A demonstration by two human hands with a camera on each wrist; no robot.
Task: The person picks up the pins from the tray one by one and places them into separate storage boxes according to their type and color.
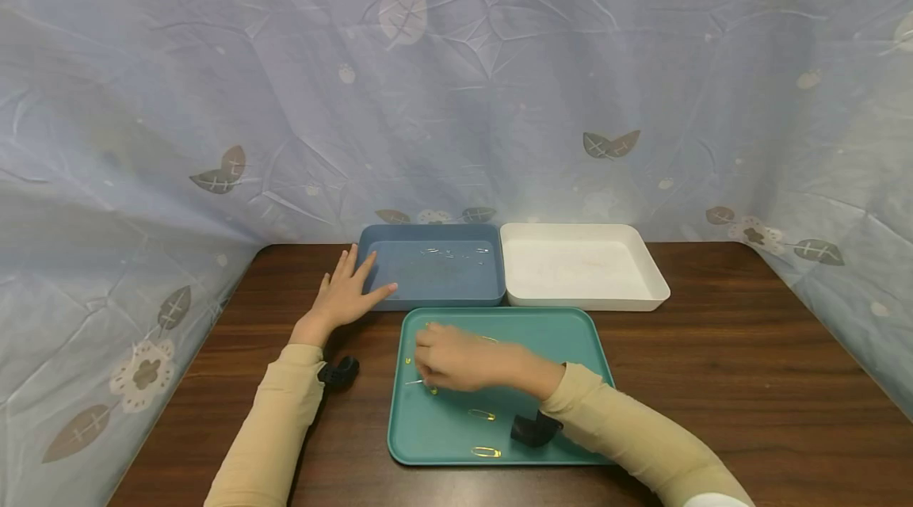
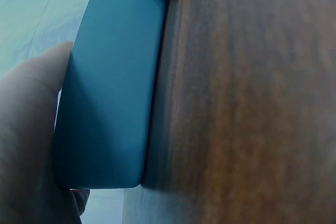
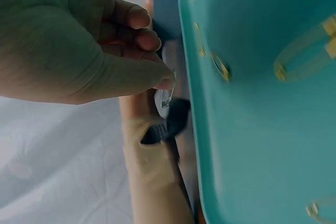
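A silver safety pin [image 3: 167, 98] is pinched between the thumb and fingers of my right hand [image 1: 460, 360], over the left part of the teal tray [image 1: 556, 333]. Around that hand lie several gold safety pins, among them a gold safety pin [image 1: 482, 414] and, nearer the front rim, another gold pin [image 1: 487, 451]. My left hand [image 1: 342, 299] has its fingers spread at the left edge of the blue tray [image 1: 428, 289]. In the left wrist view, part of this hand [image 2: 31, 129] shows beside the tray's side wall [image 2: 110, 103]. Several silver pins [image 1: 448, 253] lie inside the blue tray.
Right of the blue tray stands a white tray [image 1: 585, 265], close against it. All the trays rest on a dark wood table [image 1: 727, 364]. A patterned cloth [image 1: 492, 95] hangs behind and along the sides. Each wrist wears a black camera mount [image 1: 536, 429].
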